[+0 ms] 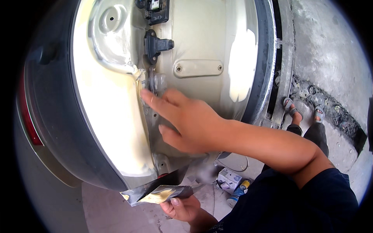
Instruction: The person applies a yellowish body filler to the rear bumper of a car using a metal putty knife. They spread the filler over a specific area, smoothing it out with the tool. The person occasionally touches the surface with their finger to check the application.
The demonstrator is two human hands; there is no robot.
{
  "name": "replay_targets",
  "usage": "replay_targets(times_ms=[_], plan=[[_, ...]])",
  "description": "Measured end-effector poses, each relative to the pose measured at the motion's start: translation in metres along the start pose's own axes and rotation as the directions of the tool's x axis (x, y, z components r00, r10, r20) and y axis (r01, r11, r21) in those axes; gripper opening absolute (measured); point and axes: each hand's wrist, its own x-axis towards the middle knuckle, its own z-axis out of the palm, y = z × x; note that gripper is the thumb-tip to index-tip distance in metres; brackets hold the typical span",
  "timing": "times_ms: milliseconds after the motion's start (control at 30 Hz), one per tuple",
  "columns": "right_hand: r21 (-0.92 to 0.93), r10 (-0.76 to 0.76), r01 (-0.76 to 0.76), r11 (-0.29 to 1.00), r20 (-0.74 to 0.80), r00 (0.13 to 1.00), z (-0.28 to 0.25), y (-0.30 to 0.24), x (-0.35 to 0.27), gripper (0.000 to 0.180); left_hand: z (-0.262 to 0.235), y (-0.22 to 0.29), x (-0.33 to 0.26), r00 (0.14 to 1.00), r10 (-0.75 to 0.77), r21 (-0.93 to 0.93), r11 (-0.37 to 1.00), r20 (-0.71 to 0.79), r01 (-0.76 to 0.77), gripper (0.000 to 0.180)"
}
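Against the car body: right hand (192,122) laid flat on the cream panel (112,112), fingers (153,99) stretched out and spread, gripping nothing.
Fingertips: resting just beside a small clear round fitting (158,81) at the seam of the panel, index finger reaching furthest up and left.
Below the panel edge: left hand (182,207) held palm up, fingers curled around a dark flat board (155,192).
On the board: smear of pale yellow filler (159,195), lying near the middle of the upper face.
Board position: tilted, left end pointing toward the lower edge of the bodywork, close under it.
Above the right hand: black latch part (155,46) bolted to the panel, and an oblong plate (198,68) with two screws to its right.
Left of the panel: dark bumper (58,116) and a red tail lamp (27,116).
On the floor (334,58): white box (228,179) and a spray can (237,191) lying beside it, near the knees.
Feet (303,110): in sandals, on the concrete at the right.
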Motion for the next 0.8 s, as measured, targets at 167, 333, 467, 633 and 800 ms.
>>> replay_targets(times_ms=[167, 333, 467, 633, 800], plan=[[-0.007, 0.003, -0.003, 1.000, -0.059, 0.998, -0.002, -0.001, 0.011, 0.068, -0.002, -0.002, 0.000, 1.000, 0.015, 0.017, 1.000, -0.001, -0.015, 0.055], [0.028, -0.015, 0.015, 1.000, 0.022, 1.000, 0.009, 0.001, -0.001, 0.066, 0.002, -0.001, 0.001, 1.000, 0.019, 0.019, 1.000, -0.012, -0.019, 0.055], [0.039, -0.017, 0.017, 0.999, -0.007, 1.000, 0.004, 0.003, -0.005, 0.064, 0.005, 0.000, 0.003, 1.000, 0.022, 0.003, 1.000, 0.011, -0.022, 0.054], [0.068, -0.017, 0.024, 0.997, -0.094, 0.995, -0.014, 0.010, 0.015, 0.065, 0.003, 0.000, 0.002, 0.999, 0.018, -0.027, 0.999, 0.033, -0.017, 0.053], [0.057, -0.028, 0.032, 0.998, -0.063, 0.998, -0.015, 0.010, 0.023, 0.064, 0.004, -0.001, 0.003, 0.999, 0.015, -0.017, 1.000, 0.031, -0.015, 0.053]])
